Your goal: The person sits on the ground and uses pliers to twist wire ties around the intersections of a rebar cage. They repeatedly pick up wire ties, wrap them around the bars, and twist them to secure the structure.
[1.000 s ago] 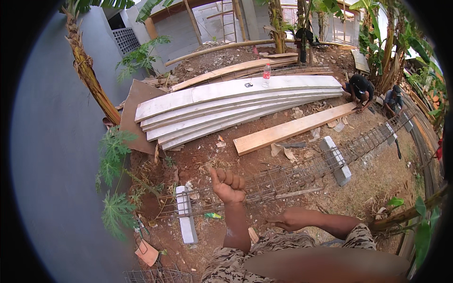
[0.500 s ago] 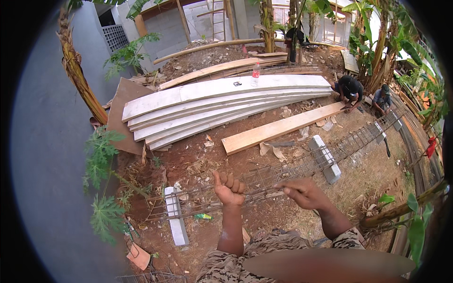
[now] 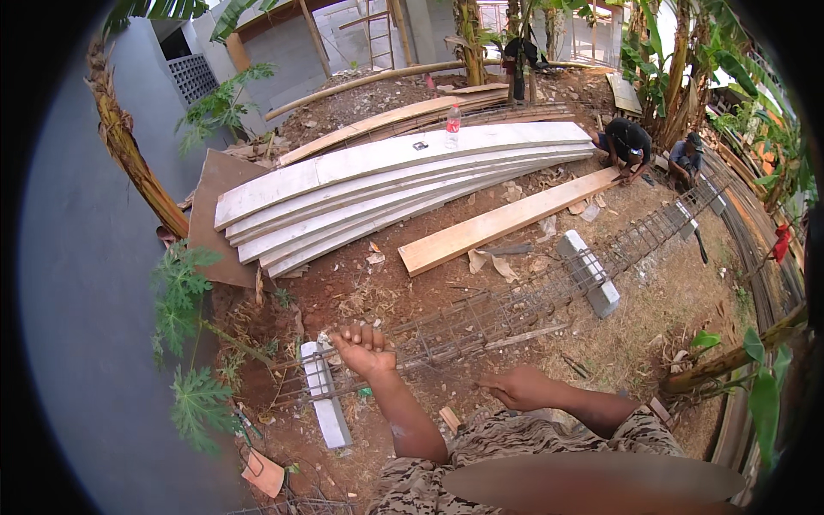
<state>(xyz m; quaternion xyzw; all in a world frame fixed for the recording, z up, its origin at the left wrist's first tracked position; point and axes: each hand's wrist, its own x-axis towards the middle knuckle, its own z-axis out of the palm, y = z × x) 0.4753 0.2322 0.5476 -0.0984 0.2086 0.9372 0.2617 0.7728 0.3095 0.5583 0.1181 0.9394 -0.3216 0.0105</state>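
A long cage of thin, rusty steel rebar [image 3: 515, 316] runs from the near left to the far right, resting across white blocks. My left hand [image 3: 365, 354] is closed at the cage's near end, fingers curled over its upper bar, close to the near white block [image 3: 326, 399]. Lower and to the right, my right hand [image 3: 522, 388] is on the near side of the cage with its fingers drawn together. Whatever it may pinch is too small and blurred to name. Another white block [image 3: 588, 275] supports the cage further right.
Long white boards [image 3: 403, 172] lie stacked beyond the cage, with a plastic bottle [image 3: 452, 127] on top. A bare wooden plank [image 3: 506, 223] lies nearer. Two people crouch at the far right, one in black [image 3: 631, 142]. A grey wall [image 3: 94, 283] borders the left.
My left hand has slid left along the cage toward the near block. My right hand has dropped lower and left, away from the bar it was beside.
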